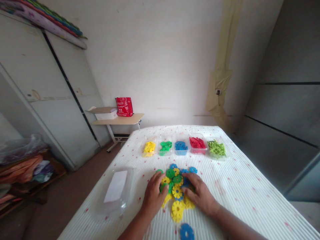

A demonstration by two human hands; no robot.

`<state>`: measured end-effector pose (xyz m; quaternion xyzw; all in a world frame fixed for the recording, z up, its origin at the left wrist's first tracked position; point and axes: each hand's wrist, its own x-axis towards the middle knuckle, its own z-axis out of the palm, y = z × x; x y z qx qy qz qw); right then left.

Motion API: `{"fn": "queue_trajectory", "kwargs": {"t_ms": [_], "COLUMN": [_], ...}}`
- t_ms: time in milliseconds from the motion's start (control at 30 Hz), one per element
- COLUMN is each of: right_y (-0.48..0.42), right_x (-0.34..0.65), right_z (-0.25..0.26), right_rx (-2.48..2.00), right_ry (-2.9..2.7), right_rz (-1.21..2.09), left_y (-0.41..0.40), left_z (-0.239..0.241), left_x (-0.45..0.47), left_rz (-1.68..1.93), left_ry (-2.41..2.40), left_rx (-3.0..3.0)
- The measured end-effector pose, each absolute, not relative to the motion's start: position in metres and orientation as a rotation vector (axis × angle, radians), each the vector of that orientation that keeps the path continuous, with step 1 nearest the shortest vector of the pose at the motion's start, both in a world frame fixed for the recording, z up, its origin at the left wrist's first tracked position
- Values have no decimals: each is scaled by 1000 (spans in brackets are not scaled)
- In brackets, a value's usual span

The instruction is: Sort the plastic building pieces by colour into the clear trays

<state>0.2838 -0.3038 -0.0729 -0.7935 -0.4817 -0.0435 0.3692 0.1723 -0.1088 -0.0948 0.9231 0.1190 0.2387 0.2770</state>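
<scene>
A loose pile of notched plastic discs, among them a yellow disc (177,210), a green disc (170,173) and a blue disc (193,170), lies on the table in front of me. My left hand (155,192) rests against the pile's left side, fingers apart and curved over green and yellow discs. On the right side my right hand (201,193) touches blue and yellow discs, its thumb and fingers spread. Neither hand has a disc lifted. Some discs are hidden under the fingers. A separate blue disc (187,231) lies nearer to me.
Behind the pile stand clear tubs with yellow pieces (149,147), green pieces (165,146), blue pieces (181,146), red pieces (197,143) and light green pieces (216,148). A clear plastic container (125,196) with a white paper sits left on the tablecloth (240,196).
</scene>
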Motion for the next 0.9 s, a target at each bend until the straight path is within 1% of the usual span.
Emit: {"fn": "queue_trajectory", "kwargs": {"t_ms": [167,267,433,600,900], "right_y": [-323,-338,-340,-328,-327], "right_x": [307,319,306,284,287], "right_z": [-69,-68,-54,-46,-46], "right_rx": [-2007,-1984,-1968,-2109,-2237], "right_ry": [-877,-810,-1096,-1429,-1280], "right_rz": [-152,-110,-17,-23,161], "left_y": [-100,-94,-83,-83,-83], "left_z": [-90,-92,-98,-98,-101], "left_x": [168,162,160,161,161], "left_rz": [805,859,871,889,936], "left_ry": [355,416,536,496,462], "left_rx": [2214,2051,1843,1893,1916]}}
